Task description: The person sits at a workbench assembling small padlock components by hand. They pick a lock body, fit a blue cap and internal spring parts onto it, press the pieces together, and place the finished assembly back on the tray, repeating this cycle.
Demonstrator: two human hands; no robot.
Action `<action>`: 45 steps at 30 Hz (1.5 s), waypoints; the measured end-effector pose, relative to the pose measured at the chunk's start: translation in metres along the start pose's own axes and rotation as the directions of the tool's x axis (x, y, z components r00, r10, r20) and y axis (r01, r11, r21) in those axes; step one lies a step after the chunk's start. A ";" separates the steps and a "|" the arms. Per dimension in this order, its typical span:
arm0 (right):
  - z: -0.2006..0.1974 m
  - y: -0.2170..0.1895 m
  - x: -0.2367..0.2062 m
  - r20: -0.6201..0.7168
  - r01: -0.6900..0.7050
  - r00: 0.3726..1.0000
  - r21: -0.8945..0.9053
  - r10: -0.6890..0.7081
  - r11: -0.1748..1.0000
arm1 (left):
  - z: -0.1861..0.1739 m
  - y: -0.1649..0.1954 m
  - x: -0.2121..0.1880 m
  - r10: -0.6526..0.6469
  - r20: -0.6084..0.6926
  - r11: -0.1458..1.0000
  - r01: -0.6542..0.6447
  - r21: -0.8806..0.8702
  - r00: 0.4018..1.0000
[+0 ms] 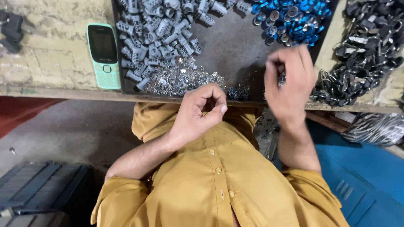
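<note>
A: From the head camera, what are the hands doing?

B: The left hand (201, 110) is curled at the bench's (54, 54) near edge, thumb and forefinger pinched together. Whether a small part sits between them I cannot tell. The right hand (290, 84) is raised over the tray's (235, 46) near right corner, blurred, fingers bent loosely; I cannot tell whether it holds anything.

A: What lies nearest them?

B: A heap of tiny silver clips (181, 80) just beyond the left hand, at the tray's near edge. Behind that, a pile of grey ribbed sleeves (160, 33) fills the tray's far left. Blue rings (290, 17) are heaped at its far right corner, just past the right hand.

A: Anything outside the tray?

B: A mint-green phone (103, 54) lies flat on the bench just left of the tray. Black and silver clasps (366, 46) are piled at the bench's right end. The person wears a mustard shirt (219, 180).
</note>
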State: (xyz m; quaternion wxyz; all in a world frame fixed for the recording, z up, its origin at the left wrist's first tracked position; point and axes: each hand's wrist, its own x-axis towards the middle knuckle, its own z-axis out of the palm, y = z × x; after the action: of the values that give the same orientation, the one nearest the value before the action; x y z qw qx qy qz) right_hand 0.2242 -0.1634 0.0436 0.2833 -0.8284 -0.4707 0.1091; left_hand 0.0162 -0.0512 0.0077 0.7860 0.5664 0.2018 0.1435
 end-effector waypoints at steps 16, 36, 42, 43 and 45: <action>0.023 -0.032 -0.051 0.165 -0.184 0.982 0.936 0.087 0.301 | 0.009 0.005 0.004 -0.060 0.069 0.942 0.079 -0.325 0.996; 0.024 -0.029 -0.055 0.219 -0.222 0.975 0.959 0.038 0.175 | 0.006 0.005 0.000 -0.065 0.084 0.957 0.086 -0.278 0.994; 0.024 -0.029 -0.056 0.222 -0.226 0.974 0.957 0.042 0.183 | 0.005 0.004 0.000 -0.078 0.107 0.934 0.111 -0.339 0.991; 0.023 -0.029 -0.055 0.221 -0.225 0.974 0.958 0.040 0.177 | 0.005 0.005 0.000 -0.075 0.107 0.934 0.107 -0.341 0.991; 0.023 -0.029 -0.054 0.221 -0.224 0.975 0.960 0.037 0.166 | 0.006 0.005 0.000 -0.069 0.108 0.932 0.103 -0.348 0.992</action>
State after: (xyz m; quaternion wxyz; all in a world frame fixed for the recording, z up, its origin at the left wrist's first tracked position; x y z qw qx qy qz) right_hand 0.1639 -0.1893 0.0366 0.7018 -0.4807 -0.2376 0.4690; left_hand 0.0192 -0.0545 0.0138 0.8890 0.4131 0.1602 0.1158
